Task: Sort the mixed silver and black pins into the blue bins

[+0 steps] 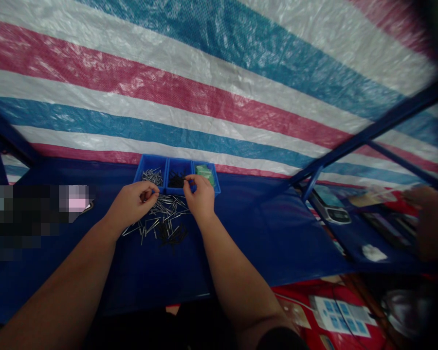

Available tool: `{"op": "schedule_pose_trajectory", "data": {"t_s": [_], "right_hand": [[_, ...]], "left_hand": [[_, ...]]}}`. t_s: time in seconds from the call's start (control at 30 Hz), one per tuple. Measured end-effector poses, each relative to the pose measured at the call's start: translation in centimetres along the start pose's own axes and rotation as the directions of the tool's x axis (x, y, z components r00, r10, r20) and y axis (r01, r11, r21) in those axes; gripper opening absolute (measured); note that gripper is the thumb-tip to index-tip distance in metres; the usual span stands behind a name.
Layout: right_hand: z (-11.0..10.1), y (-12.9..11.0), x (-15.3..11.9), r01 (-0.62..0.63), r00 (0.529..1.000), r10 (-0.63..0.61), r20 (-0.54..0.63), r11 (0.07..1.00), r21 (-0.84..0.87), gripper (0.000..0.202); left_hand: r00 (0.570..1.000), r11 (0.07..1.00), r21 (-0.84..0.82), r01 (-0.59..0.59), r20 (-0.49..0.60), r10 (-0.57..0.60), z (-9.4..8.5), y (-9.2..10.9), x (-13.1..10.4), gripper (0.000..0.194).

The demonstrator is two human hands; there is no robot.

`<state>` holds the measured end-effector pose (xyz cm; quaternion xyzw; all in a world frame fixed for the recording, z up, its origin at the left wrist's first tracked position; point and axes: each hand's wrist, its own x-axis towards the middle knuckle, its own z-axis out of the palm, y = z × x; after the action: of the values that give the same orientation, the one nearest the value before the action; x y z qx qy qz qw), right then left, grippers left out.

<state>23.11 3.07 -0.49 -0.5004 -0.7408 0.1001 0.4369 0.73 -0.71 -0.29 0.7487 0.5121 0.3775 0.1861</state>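
My left hand (136, 203) is closed in a pinch at the left of a loose pile of thin silver pins (170, 206). What its fingertips hold, if anything, is too small to make out. Thumb and forefinger of my right hand (202, 198) are pressed together at the front of the middle blue bin (179, 163); their contents, too, I cannot make out. Small black pieces (177, 178) fill that bin. More silver pins (152, 176) lie in the left blue bin (154, 160), and green-and-white packets (205, 172) in the right one. Nearest me on the table sit loose black pieces (172, 234).
The bins stand at the back of a blue table (248, 228), before a striped plastic sheet (219, 107). A blue metal frame (350, 146) rises on the right. Beyond it are a scale (330, 206) and another person's blurred arm (428, 218). A pixelated patch covers the table's left.
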Motion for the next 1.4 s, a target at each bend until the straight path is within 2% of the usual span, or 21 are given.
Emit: {"op": "schedule_pose_trajectory", "data": {"t_s": [0.27, 0.47, 0.53, 0.57, 0.6, 0.67, 0.7, 0.73, 0.8, 0.93, 1.0, 1.2, 1.4], "right_hand": [[-0.5, 0.0, 0.2, -0.035, 0.994, 0.031, -0.107, 0.999, -0.03, 0.016], [-1.1, -0.5, 0.2, -0.013, 1.0, 0.015, 0.017, 0.996, -0.084, 0.014], [-2.1, -0.9, -0.1, 0.025, 0.992, -0.023, 0.126, 1.0, -0.015, 0.015], [-2.7, -1.0, -0.2, 0.038, 0.968, -0.048, 0.245, 0.998, 0.045, 0.015], [-3.3, -1.1, -0.4, 0.03, 0.923, -0.062, 0.38, 0.996, 0.088, 0.014], [-4.4, -1.0, -0.9, -0.035, 0.765, -0.043, 0.643, 0.993, 0.109, 0.01], [-4.8, -0.9, -1.1, -0.057, 0.686, -0.029, 0.727, 0.994, 0.093, 0.009], [-5.1, -0.7, -1.3, -0.07, 0.623, -0.013, 0.782, 0.995, 0.073, 0.011], [-5.4, -0.5, -1.5, -0.077, 0.545, 0.007, 0.839, 0.996, 0.042, 0.017], [-5.3, -0.6, -1.6, -0.066, 0.47, 0.022, 0.882, 0.998, 0.01, 0.029], [-5.1, -0.8, -1.7, -0.056, 0.465, 0.027, 0.885, 0.998, -0.001, 0.031], [-4.6, -1.3, -1.8, -0.05, 0.506, 0.081, 0.859, 0.997, -0.065, 0.015], [-4.1, -1.2, -1.7, -0.016, 0.587, 0.121, 0.8, 0.99, -0.137, 0.009]], "left_hand": [[1.0, 1.0, 0.002, -0.014, -0.013, 0.014, -0.1, 0.0, 0.0, 0.012], [1.0, 1.0, 0.016, -0.021, -0.017, 0.021, 0.0, -0.2, -0.1, 0.011], [1.0, 1.0, 0.021, -0.009, -0.007, 0.009, 0.0, -0.3, -0.1, 0.011], [1.0, 1.0, 0.021, -0.002, 0.0, 0.002, 0.0, -0.3, 0.0, 0.011], [1.0, 1.0, 0.02, 0.004, 0.008, -0.004, 0.0, -0.3, 0.0, 0.012], [1.0, 1.0, 0.017, 0.014, 0.016, -0.014, -0.1, -0.2, 0.0, 0.012], [1.0, 1.0, 0.015, 0.017, 0.016, -0.017, -0.1, -0.2, 0.0, 0.012], [1.0, 1.0, 0.014, 0.019, 0.015, -0.019, 0.0, -0.2, 0.0, 0.012], [0.999, 1.0, 0.012, 0.023, 0.022, -0.023, 0.0, -0.1, -0.1, 0.012], [0.999, 0.999, 0.011, 0.038, 0.031, -0.038, 0.2, -0.3, -0.1, 0.012], [0.999, 0.999, 0.017, 0.04, 0.032, -0.04, 0.2, -0.3, -0.1, 0.012], [0.999, 0.999, 0.034, 0.029, 0.037, -0.03, 0.2, -0.4, -0.1, 0.013], [0.998, 0.999, 0.04, 0.033, 0.047, -0.035, 0.3, -0.5, -0.1, 0.014]]}}
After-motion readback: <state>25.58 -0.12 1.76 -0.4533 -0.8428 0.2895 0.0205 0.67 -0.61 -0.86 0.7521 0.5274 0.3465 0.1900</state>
